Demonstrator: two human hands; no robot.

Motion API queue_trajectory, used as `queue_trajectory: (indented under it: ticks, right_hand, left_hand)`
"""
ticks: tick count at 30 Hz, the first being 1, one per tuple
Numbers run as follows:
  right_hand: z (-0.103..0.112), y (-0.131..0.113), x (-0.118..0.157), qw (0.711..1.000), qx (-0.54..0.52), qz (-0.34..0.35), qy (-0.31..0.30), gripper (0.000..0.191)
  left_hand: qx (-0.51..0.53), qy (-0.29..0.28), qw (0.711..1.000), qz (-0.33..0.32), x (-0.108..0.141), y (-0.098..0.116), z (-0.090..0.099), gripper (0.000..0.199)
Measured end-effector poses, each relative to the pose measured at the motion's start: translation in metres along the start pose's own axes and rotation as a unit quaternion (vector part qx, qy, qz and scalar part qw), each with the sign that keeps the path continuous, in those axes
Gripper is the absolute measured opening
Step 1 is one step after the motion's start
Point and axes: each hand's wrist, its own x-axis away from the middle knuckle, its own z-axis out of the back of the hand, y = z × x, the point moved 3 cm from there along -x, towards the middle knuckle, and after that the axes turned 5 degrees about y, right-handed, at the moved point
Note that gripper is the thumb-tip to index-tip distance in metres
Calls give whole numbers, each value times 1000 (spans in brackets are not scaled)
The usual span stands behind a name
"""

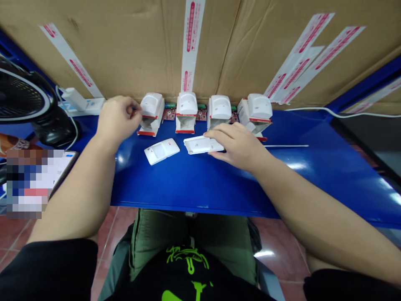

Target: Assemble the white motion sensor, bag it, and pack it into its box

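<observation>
My right hand (236,144) grips the right end of a white plastic back shell (200,144), its hollow side facing up, low over the blue table. Beside it lies a white sensor front cover (162,151) with a square window. My left hand (120,117) is raised at the left, fingers curled into a pinch next to the leftmost small carton (150,124); whatever sits in the fingertips is too small to make out. White curved detector housings (188,102) rest on top of the row of open cartons. Red circuit boards (169,114) with green terminals show between them.
A thin white stick (286,146) lies to the right of my right hand. At the left stand a black fan (46,113), a white power strip (90,107) and a phone (64,167). A taped cardboard wall (140,50) closes off the back, and a white cable (344,115) runs along the right.
</observation>
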Motion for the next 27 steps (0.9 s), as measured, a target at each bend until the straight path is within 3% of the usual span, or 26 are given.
queue_trajectory:
  ticks: [4, 11, 18, 27]
  right_hand:
    - [-1, -6, -1, 999, 25, 36, 30, 27]
    - [-5, -10, 0, 998, 19, 39, 42, 26]
    - [0, -10, -1, 998, -36, 53, 25, 31]
    - [2, -8, -1, 996, -84, -10, -30, 38]
  left_hand:
    - [-68, -18, 995, 69, -8, -16, -3, 46]
    - [-63, -77, 991, 91, -11, -25, -29, 53]
    - [-49, -40, 993, 104, -17, -36, -45, 46]
    - [50, -21, 997, 54, -27, -59, -52, 41]
